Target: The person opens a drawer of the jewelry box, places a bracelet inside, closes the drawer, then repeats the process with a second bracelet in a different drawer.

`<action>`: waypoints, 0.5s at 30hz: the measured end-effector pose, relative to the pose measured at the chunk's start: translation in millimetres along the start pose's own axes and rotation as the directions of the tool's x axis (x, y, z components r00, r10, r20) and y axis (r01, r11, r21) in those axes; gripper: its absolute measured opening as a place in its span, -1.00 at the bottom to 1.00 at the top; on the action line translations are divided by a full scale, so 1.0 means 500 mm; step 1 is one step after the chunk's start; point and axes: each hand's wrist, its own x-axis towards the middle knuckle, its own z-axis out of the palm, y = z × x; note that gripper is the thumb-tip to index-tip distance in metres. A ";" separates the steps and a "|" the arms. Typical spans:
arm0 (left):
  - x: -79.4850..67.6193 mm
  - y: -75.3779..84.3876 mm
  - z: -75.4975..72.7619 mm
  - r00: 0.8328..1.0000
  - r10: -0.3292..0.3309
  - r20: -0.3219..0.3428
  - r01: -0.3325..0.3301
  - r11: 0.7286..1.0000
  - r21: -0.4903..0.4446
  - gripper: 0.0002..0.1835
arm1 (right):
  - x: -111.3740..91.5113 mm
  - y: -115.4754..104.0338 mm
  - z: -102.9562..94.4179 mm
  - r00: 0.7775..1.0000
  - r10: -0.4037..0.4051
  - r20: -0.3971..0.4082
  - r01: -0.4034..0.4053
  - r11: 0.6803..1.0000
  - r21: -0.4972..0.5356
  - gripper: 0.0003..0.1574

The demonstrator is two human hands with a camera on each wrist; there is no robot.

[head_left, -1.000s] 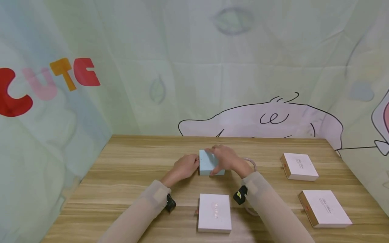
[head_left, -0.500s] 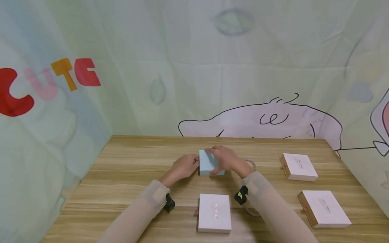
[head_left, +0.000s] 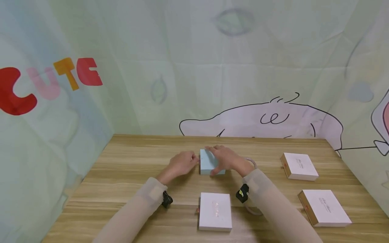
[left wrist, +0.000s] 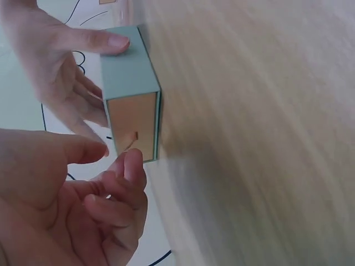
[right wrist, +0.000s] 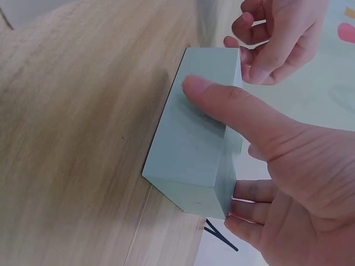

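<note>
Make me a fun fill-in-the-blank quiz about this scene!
The right hand has its ____ on the near side of the blue box.
The left hand is by the ribbon tab, on the box's ____ side.
White boxes in view number ____.
Backdrop letters spell ____.

Missing words: thumb; left; three; CUTE.

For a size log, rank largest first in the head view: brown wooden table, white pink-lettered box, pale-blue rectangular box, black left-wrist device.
1. Table
2. White box
3. Blue box, partly covered
4. Device

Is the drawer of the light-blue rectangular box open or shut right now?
Shut: in the left wrist view, the tan drawer front sits flush with the end of the box.
</note>
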 end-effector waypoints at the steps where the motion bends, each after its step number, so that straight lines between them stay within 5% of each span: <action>1: -0.001 0.000 -0.002 1.000 -0.001 -0.001 0.001 1.000 0.002 -0.76 | 0.000 0.002 0.000 1.000 0.000 0.003 -0.001 1.000 0.014 0.36; 9: -0.002 0.007 -0.014 1.000 0.026 -0.015 -0.026 0.999 0.032 -0.76 | -0.005 0.013 -0.002 1.000 0.006 0.011 -0.007 0.997 0.078 0.43; 15: -0.006 0.025 -0.020 0.998 0.067 -0.014 -0.067 0.997 0.042 -0.77 | -0.016 0.021 -0.018 1.000 0.000 0.006 -0.001 0.997 0.080 0.27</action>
